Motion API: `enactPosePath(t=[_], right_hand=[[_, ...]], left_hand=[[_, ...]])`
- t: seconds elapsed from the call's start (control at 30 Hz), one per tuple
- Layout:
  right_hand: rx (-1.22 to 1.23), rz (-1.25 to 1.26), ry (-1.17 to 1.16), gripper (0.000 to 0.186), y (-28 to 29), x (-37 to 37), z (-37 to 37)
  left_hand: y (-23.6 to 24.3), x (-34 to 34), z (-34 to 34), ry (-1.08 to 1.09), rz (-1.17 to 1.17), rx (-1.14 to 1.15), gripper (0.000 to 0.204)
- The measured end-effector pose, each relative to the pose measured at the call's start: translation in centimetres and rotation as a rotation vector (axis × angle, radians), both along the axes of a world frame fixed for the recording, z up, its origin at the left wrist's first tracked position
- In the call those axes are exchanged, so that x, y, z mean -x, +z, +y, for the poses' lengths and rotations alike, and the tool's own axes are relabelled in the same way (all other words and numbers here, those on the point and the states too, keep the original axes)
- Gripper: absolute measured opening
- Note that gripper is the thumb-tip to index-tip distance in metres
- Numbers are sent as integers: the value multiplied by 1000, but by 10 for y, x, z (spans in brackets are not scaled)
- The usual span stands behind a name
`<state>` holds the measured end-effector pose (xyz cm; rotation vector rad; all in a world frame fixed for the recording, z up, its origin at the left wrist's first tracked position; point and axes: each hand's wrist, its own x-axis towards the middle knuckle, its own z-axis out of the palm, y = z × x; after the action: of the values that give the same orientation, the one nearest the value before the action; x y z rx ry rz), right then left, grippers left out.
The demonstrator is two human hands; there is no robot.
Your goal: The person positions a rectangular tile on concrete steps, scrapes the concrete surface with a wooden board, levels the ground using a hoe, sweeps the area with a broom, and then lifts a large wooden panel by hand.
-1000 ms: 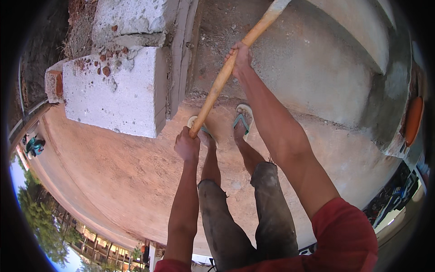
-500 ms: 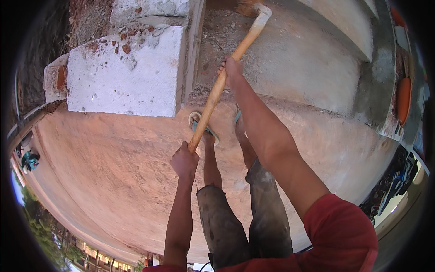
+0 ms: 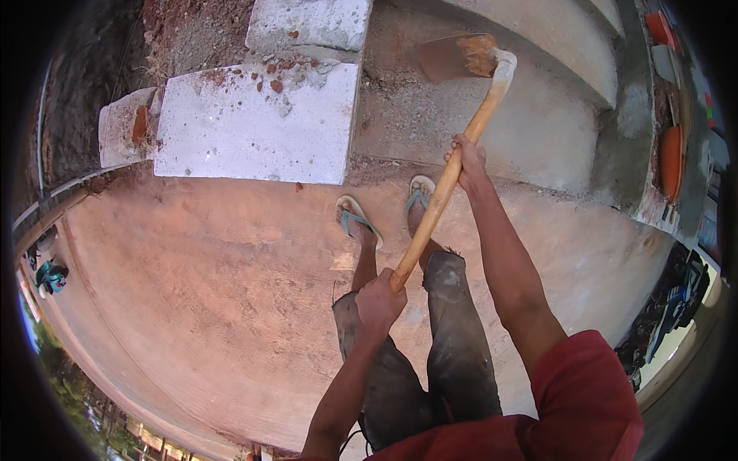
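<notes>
Your left hand [image 3: 380, 306] wraps the near end of the hoe [image 3: 432, 223] by your knees; your right hand [image 3: 467, 159], arm nearly straight, is closed round its shaft farther up. Blade [image 3: 446, 60] over the grey concrete [image 3: 530, 134], near the curved step's [image 3: 550, 38] edge; contact unclear. White block [image 3: 246, 134] along the reddish ground's [image 3: 223, 253] far edge, left, dirt crumbs [image 3: 277, 85] on it.

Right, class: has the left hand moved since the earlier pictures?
Yes: judged against the white block, the left hand has moved farther away, down the view.
</notes>
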<state>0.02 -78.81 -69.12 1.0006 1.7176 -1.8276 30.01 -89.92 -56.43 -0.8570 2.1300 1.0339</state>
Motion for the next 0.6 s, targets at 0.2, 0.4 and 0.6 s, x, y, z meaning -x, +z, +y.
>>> enactPosePath(t=[0.2,0.4,0.6], right_hand=[[-194,15,-22,16,34,97,66],[-120,102,-133,32,15,171,76],[-63,-80,-169,35,13,148,21]], left_hand=[[87,126,-31,-114,135,-232,39],[107,260,-97,-365,221,-109,28],[151,304,-151,-507,-41,-94,35]])
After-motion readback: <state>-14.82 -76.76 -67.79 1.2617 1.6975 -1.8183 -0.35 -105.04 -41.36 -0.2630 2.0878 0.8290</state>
